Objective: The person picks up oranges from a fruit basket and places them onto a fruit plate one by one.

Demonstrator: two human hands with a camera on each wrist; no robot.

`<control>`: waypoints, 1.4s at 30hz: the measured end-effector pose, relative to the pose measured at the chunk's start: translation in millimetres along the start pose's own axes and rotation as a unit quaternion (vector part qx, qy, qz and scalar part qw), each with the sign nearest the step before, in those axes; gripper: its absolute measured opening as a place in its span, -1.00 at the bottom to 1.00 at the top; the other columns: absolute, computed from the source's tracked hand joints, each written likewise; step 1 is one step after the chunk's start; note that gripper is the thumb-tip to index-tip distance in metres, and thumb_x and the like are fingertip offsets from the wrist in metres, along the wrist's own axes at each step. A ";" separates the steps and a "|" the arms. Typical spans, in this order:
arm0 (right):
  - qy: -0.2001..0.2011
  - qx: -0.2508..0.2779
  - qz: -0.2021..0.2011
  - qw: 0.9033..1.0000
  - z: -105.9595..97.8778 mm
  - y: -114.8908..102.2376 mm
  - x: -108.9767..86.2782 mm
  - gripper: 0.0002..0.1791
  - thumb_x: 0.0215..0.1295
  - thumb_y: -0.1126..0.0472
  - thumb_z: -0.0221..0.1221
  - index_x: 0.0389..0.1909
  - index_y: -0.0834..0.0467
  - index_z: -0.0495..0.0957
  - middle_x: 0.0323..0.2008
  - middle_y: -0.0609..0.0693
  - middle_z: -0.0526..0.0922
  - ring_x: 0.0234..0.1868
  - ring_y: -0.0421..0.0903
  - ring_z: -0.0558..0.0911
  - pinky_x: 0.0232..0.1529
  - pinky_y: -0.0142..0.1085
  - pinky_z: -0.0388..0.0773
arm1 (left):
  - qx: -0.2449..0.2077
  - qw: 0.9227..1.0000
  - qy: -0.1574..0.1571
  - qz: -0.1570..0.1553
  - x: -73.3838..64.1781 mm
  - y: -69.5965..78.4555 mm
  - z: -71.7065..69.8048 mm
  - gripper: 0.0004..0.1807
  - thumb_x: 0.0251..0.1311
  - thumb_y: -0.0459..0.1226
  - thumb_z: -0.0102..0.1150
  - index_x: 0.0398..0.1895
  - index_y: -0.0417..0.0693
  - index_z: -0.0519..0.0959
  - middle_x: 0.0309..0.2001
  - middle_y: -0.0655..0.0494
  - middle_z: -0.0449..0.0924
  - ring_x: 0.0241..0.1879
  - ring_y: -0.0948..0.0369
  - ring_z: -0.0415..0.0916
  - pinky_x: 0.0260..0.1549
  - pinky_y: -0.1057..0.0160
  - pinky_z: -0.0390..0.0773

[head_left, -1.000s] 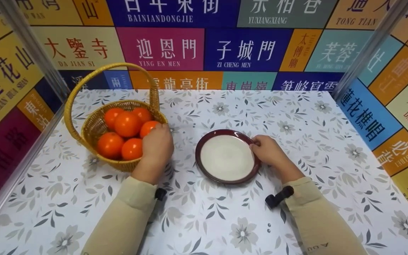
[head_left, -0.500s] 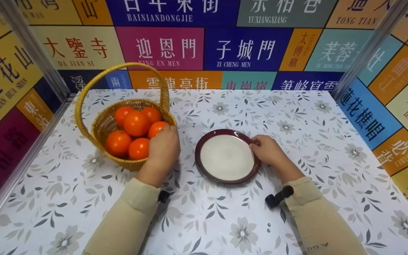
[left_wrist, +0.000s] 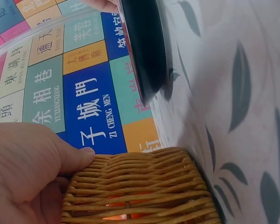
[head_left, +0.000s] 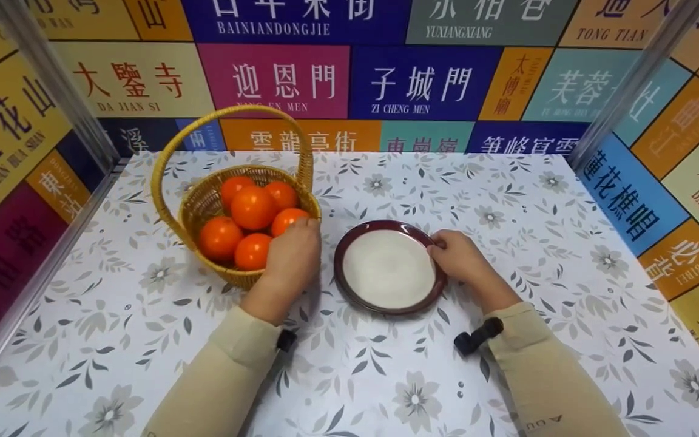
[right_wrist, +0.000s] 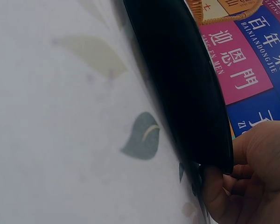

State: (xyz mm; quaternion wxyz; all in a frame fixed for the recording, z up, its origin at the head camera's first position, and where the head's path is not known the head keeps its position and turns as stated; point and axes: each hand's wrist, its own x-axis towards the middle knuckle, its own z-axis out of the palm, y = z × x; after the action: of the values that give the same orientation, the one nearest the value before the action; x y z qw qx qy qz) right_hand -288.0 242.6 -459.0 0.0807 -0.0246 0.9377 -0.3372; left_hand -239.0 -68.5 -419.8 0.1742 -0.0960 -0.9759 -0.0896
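A woven wicker basket (head_left: pixel 237 276) with a tall arched handle stands on the left side of the table, holding several oranges (head_left: pixel 253 207). My left hand (head_left: pixel 293 254) grips its right rim. In the left wrist view, the thumb lies on the top edge of the basket's wall (left_wrist: pixel 140 186), with the fingers curled inside. Just right of the basket lies a bare plate (head_left: pixel 389 269) with a cream middle and a dark red rim. My right hand (head_left: pixel 462 260) pinches the plate's right edge; in the right wrist view, the plate's dark underside (right_wrist: pixel 186 88) sits between thumb and fingers.
A white tablecloth (head_left: pixel 416 376) with grey flowers and leaves covers the table. Coloured panels with printed characters (head_left: pixel 422 85) wall in the back and both sides, joined by metal corner posts (head_left: pixel 622 91). A narrow gap separates basket and plate.
The basket with its oranges has slid right across the table, closer to the plate, with my left hand on its rim. My right hand and the plate have stayed in place.
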 end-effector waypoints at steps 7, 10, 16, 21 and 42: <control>0.009 -0.016 -0.035 0.999 0.3 4.8 0.0 -0.69 0.50 0.21 0.08 0.07 0.31 0.63 -0.08 0.25 0.72 -0.04 0.12 0.66 -0.01 -0.06 0.62 | -0.004 0.999 -0.036 0.014 -3.1 9.7 -6.5 -0.83 0.39 -0.39 0.09 -0.03 -0.26 0.56 -0.15 -0.17 0.61 -0.16 -0.09 0.67 -0.30 -0.11 0.75; 0.012 -0.019 -0.038 0.999 0.3 6.0 -0.1 -0.68 0.49 0.21 0.07 0.07 0.31 0.63 -0.09 0.25 0.72 -0.05 0.13 0.66 0.01 -0.03 0.62 | -0.007 0.999 -0.046 0.021 -3.7 13.0 -6.9 -0.81 0.39 -0.39 0.09 -0.01 -0.25 0.57 -0.14 -0.17 0.61 -0.14 -0.08 0.67 -0.29 -0.12 0.75; 0.011 -0.018 -0.027 0.999 0.0 4.9 -0.2 -0.68 0.50 0.19 0.07 0.08 0.30 0.63 -0.08 0.24 0.72 -0.04 0.13 0.66 0.00 -0.05 0.63 | -0.008 0.998 -0.059 0.033 -3.4 17.4 -4.2 -0.79 0.42 -0.39 0.06 0.02 -0.25 0.58 -0.09 -0.17 0.63 -0.11 -0.07 0.66 -0.28 -0.11 0.75; 0.009 -0.023 -0.025 0.999 -0.5 4.4 -1.2 -0.67 0.50 0.20 0.07 0.09 0.31 0.61 -0.07 0.25 0.71 -0.04 0.13 0.66 -0.02 -0.05 0.64 | -0.010 0.998 -0.055 0.038 -4.4 20.5 -2.8 -0.80 0.45 -0.37 0.03 0.00 -0.24 0.60 -0.10 -0.16 0.64 -0.12 -0.08 0.66 -0.30 -0.10 0.74; 0.009 -0.007 -0.024 1.000 0.0 1.6 0.3 -0.69 0.50 0.22 0.07 0.06 0.30 0.63 -0.05 0.24 0.71 -0.05 0.10 0.65 -0.03 -0.12 0.60 | -0.055 0.996 -0.063 0.021 -0.7 14.5 -21.7 -0.79 0.46 -0.22 0.07 -0.20 -0.10 0.68 -0.18 -0.08 0.64 -0.13 -0.06 0.64 -0.25 -0.13 0.72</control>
State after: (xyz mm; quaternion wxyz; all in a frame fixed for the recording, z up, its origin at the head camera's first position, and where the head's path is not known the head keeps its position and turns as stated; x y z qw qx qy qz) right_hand -288.2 243.8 -460.0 0.0639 -0.0448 0.9398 -0.3328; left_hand -228.2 -59.2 -397.9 0.1083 -0.1314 -0.9764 -0.1329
